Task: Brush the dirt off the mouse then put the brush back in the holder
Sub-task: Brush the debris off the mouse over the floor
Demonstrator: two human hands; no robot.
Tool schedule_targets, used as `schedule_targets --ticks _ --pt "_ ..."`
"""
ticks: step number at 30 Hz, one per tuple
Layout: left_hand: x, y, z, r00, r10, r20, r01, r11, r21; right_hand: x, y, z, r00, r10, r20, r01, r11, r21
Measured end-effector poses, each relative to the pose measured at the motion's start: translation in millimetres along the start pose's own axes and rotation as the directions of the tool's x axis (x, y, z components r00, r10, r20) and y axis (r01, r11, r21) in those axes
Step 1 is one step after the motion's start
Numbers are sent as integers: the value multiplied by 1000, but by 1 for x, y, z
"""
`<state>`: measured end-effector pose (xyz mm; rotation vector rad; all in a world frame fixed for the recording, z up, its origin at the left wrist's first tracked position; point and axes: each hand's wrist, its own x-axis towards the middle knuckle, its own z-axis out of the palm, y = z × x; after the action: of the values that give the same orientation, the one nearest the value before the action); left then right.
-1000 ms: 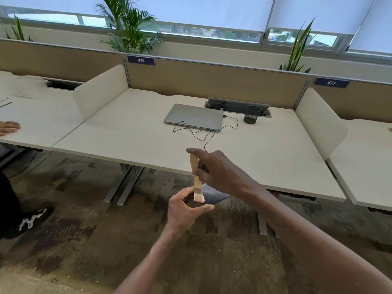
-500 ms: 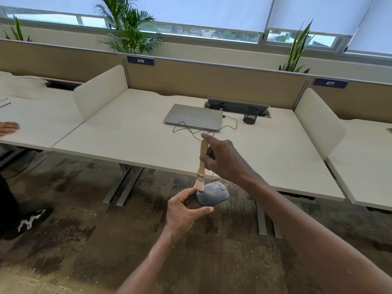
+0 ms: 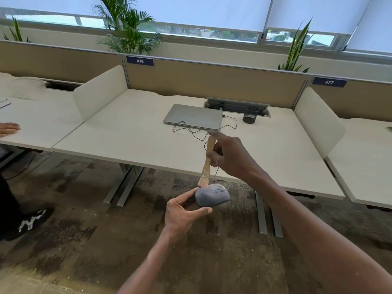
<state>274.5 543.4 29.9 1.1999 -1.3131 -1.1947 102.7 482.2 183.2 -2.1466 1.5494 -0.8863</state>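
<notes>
On desk (image 3: 127, 136): closed laptop (image 3: 193, 116), holder (image 3: 250, 114), mouse cable (image 3: 191, 130).

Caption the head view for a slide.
Right hand brushes a grey mouse held by the left hand with a wooden brush.
</notes>
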Motion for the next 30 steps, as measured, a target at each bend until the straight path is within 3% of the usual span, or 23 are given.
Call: schedule_targets --ticks 3,8,17,23,30 --pt "1 3 -3 1000 13 1 -13 1000 -2 -17 -15 -2 991 -76 107 69 996 64" --pt "1 7 -6 1000 22 -1 -22 1000 -18 -29 -19 0 973 -146 177 151 988 -12" --pt "-3 5 -7 1000 13 -2 -13 999 -32 -33 -25 2 953 -298 56 300 952 -52" --pt "-5 6 -8 1000 9 -14 -10 998 -56 -36 -25 7 930 -322 178 340 937 -85" --pt "-7 6 -10 999 38 -19 -38 999 -4 -33 -31 14 932 -362 26 363 929 -68"
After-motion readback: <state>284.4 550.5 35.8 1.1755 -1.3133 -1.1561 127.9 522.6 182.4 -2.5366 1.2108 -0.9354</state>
